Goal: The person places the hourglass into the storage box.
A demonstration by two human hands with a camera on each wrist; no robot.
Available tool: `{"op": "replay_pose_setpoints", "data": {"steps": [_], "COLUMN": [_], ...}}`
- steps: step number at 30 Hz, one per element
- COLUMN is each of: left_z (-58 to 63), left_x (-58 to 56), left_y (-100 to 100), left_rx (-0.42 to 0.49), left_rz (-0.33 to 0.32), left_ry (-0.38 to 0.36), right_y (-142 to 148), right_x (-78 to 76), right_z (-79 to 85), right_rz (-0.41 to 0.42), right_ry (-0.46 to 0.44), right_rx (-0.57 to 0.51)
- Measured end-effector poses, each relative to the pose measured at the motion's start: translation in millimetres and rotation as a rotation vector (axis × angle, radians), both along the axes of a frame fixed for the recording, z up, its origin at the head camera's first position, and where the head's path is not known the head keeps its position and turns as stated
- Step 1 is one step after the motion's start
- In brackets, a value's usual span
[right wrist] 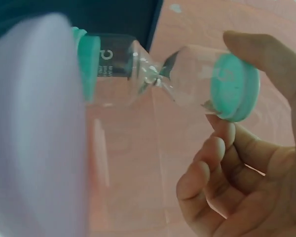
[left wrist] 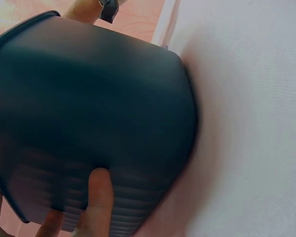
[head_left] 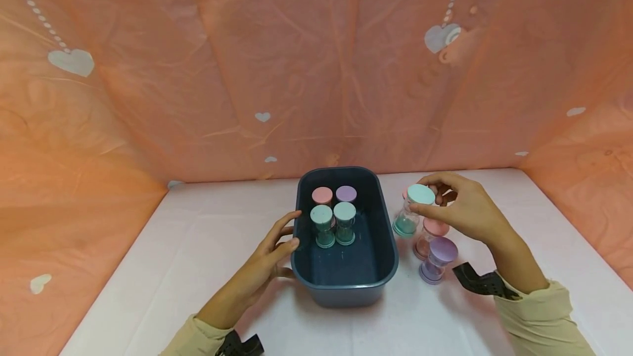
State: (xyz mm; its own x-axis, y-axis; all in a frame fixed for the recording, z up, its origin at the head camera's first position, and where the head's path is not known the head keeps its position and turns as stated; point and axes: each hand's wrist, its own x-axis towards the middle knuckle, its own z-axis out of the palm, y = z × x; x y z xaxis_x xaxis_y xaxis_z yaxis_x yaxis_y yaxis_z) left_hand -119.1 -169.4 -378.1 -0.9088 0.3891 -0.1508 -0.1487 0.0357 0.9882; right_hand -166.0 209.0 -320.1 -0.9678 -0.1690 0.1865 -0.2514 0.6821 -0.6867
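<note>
My left hand point(head_left: 269, 254) rests against the left side of a dark blue plastic bin point(head_left: 346, 288), fingertips at the rim. In the left wrist view, its extended fingers point(left wrist: 99, 197) touch the outer wall. Inside the bin, two teal-capped sand timers point(head_left: 322, 216) stand in front of a pink-capped one point(head_left: 322, 195) and a purple-capped one point(head_left: 346, 194). My right hand point(head_left: 467, 207) pinches the upper cap of another teal sand timer point(right wrist: 148, 74), right of the bin. Close by stand a pink sand timer point(head_left: 435, 228) and a purple sand timer point(head_left: 443, 250).
Another pink cap point(head_left: 404, 193) shows partly behind the held timer. A white cloth point(head_left: 222, 218) covers the table. Orange sheeting with heart prints point(head_left: 316, 70) hangs at the back and both sides. Black straps point(head_left: 484, 282) circle both wrists.
</note>
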Motion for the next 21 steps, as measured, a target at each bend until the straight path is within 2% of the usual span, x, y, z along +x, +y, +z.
{"op": "replay_pose_setpoints", "data": {"steps": [13, 21], "left_z": [-2.8, -2.8], "left_x": [-1.2, -2.3], "left_y": [-1, -1], "left_rx": [0.001, 0.005], "left_rz": [-0.005, -0.017], "left_ry": [0.001, 0.014], "right_y": [4, -5], "right_x": [2.6, 1.5], "right_z": [4.0, 28.9], "right_rz": [0.006, -0.016], "right_ry": [0.133, 0.109], "right_rx": [-0.042, -0.022]}}
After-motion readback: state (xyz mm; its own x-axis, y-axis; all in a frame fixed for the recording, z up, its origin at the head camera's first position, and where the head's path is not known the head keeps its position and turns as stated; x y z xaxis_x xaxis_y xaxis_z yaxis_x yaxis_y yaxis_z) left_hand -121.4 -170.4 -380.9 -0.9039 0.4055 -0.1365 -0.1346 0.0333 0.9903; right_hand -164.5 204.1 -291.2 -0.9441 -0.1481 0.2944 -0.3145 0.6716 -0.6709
